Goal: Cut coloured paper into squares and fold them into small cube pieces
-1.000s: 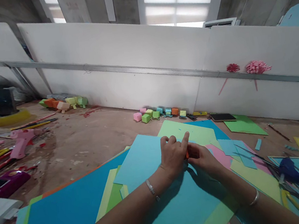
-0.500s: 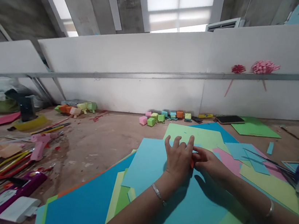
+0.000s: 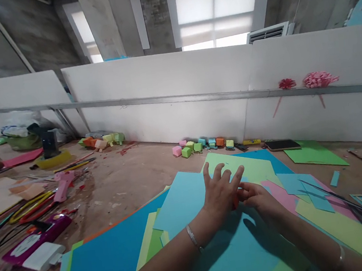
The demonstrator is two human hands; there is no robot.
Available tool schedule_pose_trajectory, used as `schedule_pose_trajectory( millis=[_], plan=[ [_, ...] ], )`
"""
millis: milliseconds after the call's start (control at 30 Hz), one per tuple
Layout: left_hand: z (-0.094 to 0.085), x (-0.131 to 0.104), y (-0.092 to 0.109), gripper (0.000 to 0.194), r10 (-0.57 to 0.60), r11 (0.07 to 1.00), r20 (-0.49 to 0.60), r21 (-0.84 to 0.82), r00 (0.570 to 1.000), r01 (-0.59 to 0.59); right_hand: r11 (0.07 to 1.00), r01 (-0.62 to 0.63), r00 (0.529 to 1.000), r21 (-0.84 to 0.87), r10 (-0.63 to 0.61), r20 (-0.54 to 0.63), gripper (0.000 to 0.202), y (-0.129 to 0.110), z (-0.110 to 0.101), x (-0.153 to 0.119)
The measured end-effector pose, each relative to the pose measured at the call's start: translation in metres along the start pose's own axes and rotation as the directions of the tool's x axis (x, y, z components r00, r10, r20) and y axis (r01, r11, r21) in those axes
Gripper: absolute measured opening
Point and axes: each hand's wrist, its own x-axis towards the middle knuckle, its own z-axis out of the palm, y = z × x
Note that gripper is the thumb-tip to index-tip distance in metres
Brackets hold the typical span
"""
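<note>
My left hand (image 3: 219, 192) is over the stacked coloured paper, back toward me, with several fingers raised and spread. Its thumb is hidden behind the palm. My right hand (image 3: 258, 196) meets it from the right, its fingertips bent in a pinch. Between the two hands shows a small orange-red paper piece (image 3: 235, 202), mostly covered by the fingers; its full shape cannot be made out. Both hands appear to grip it. Under them is a light blue sheet (image 3: 235, 244).
Small coloured paper cubes (image 3: 197, 147) line the white partition (image 3: 166, 124). A dark phone (image 3: 282, 145) lies at the back right, scissors (image 3: 353, 206) at the right. On the left are a pink glue gun (image 3: 63, 185), a purple device (image 3: 36, 239) and yellow tape (image 3: 52, 159).
The view has shifted, so the scene sits a little lower and further right. Both hands stay together around the orange-red piece, with only slight finger movement.
</note>
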Motion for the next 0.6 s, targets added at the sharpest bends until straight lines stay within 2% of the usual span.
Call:
schedule_pose_trajectory(
  millis=[100,233,333,433,600],
  plan=[
    [0.001,0.000,0.000,0.052,-0.036,0.999,0.031,-0.029,0.999,0.037,1.000,0.018,1.000,0.017,-0.017,-0.024,0.070,-0.001,0.000,0.002],
    [0.003,0.002,-0.002,0.042,-0.129,0.985,0.135,-0.097,0.983,0.142,0.998,0.025,0.997,0.060,-0.021,-0.077,0.065,0.002,0.000,0.006],
    [0.001,0.004,-0.004,0.033,-0.175,0.962,0.202,-0.175,0.964,0.211,0.998,0.022,0.988,0.064,-0.012,-0.151,0.057,0.006,-0.004,0.010],
    [0.000,0.006,-0.008,0.032,-0.242,0.905,0.250,-0.291,0.938,0.311,0.999,0.019,0.976,0.029,-0.012,-0.218,0.043,0.006,-0.010,0.010],
    [0.007,0.008,-0.016,0.033,-0.319,0.812,0.332,-0.387,0.888,0.437,1.000,0.024,0.982,-0.001,-0.023,-0.185,0.022,-0.001,-0.009,0.008]
  ],
)
